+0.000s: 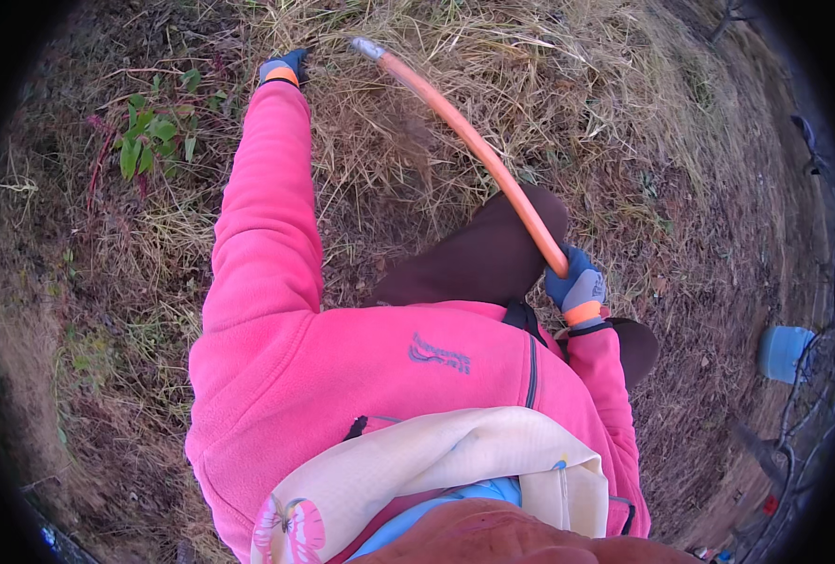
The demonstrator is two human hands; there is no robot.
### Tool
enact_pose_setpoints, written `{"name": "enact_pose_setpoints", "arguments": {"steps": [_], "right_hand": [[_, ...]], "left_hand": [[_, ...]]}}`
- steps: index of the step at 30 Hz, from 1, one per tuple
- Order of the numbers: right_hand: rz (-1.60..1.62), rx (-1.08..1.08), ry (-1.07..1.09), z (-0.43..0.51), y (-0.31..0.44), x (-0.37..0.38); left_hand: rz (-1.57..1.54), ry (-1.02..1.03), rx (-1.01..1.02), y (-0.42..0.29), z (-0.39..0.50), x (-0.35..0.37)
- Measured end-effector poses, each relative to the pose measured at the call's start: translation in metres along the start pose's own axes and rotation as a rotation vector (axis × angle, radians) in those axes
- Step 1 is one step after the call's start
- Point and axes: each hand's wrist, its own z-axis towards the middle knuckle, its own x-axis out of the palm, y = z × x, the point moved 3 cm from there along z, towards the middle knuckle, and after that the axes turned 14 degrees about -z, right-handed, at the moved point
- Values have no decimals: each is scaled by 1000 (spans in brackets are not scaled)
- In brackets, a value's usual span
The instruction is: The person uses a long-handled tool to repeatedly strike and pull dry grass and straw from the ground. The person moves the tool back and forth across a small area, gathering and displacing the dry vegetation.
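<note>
My right hand (576, 285), in a blue and grey glove with an orange cuff band, is closed around the lower end of a long, curved orange tool handle (484, 151). The handle slants up and to the left over my knee. A grey metal part (366, 47) at its far end meets the dry grass (452, 77); no blade can be made out. My left arm is stretched out forward. At its end my left hand (287, 67), gloved alike, is low at the grass, left of the metal part. Its fingers are mostly hidden, so its grip cannot be told.
A green leafy plant (148, 137) with reddish stems grows left of my left arm. My bent leg in dark trousers (474, 257) is under the handle. At the far right are a blue container (786, 354) and bare branches (787, 437). Cut or flattened dry grass covers the ground.
</note>
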Motion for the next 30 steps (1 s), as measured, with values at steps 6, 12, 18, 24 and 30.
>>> {"name": "enact_pose_setpoints", "arguments": {"steps": [6,12,18,24,30], "right_hand": [[812,119,226,-5,5,2],[1162,337,199,-13,-15,-35],[1309,747,162,-44,-79,-4],[1536,1002,187,-21,-120,62],[1476,937,322,32,-109,116]], "left_hand": [[-333,-16,-191,71,23,-5],[-879,272,-197,96,-49,-32],[-356,-57,318,83,-123,-123],[-453,-250,1026,51,-252,-83],[-513,463,756,48,-376,106]]}}
